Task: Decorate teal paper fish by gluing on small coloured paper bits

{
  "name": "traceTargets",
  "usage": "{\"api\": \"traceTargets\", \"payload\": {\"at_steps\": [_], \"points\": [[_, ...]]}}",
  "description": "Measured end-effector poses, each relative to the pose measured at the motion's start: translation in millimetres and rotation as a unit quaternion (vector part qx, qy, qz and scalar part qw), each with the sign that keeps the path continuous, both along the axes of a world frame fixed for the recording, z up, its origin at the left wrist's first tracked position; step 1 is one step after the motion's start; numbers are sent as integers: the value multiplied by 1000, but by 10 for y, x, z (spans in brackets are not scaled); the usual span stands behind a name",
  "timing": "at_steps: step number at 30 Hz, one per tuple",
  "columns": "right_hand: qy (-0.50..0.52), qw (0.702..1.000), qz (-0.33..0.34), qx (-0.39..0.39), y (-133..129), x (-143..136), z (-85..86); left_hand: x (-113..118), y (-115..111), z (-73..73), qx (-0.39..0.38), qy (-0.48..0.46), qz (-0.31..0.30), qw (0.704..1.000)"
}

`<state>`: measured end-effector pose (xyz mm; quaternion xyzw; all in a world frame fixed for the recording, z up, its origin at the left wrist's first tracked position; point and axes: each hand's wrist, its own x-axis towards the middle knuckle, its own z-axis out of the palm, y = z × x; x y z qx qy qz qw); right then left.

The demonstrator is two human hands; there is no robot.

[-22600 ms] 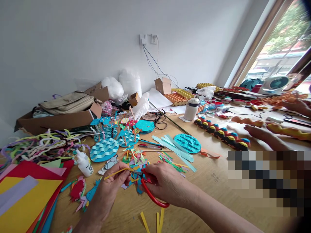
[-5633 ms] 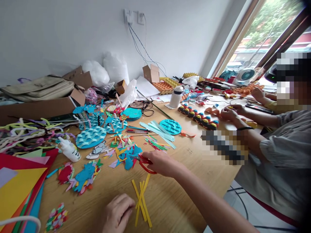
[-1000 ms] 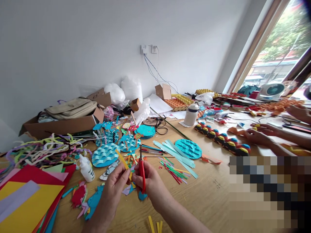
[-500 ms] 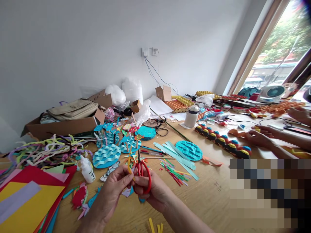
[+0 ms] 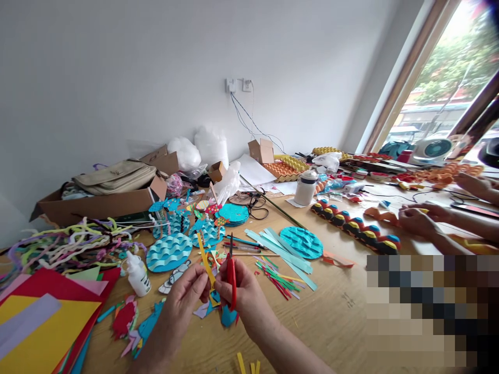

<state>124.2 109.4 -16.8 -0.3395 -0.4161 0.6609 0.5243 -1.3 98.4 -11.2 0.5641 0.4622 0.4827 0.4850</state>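
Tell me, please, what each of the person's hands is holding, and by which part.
The left hand pinches a yellow strip below its raised upper end; the right hand holds scissors by their red handles, blades upward.

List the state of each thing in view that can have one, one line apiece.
Yellow strip: pinched in the left hand, one end up
Red scissors: in the right hand, blades look closed
Glue bottle: standing, nozzle up
White cup: upright, lid on
Satchel: flap down
Small cardboard box: flaps open
Wall plug: plugged in
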Motion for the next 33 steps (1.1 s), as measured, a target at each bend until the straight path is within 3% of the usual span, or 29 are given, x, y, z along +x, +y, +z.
{"api": "traceTargets", "payload": {"at_steps": [5,11,17,21,33], "points": [[-28,999,-7,26,1,-13,6,-5,40,-21,43,70,-5,997],[-119,991,-8,56,-39,30,25,-18,24,97,13,17,6,1000],[-303,943,44,134,-209,164,-20,-92,-18,146,-12,-103,25,994],[-393,904,36,167,-319,200,7,-68,-46,161,-29,-128,24,991],[-446,876,51,176,-308,134,63,-32,-63,211,-53,-124,-18,991]]}}
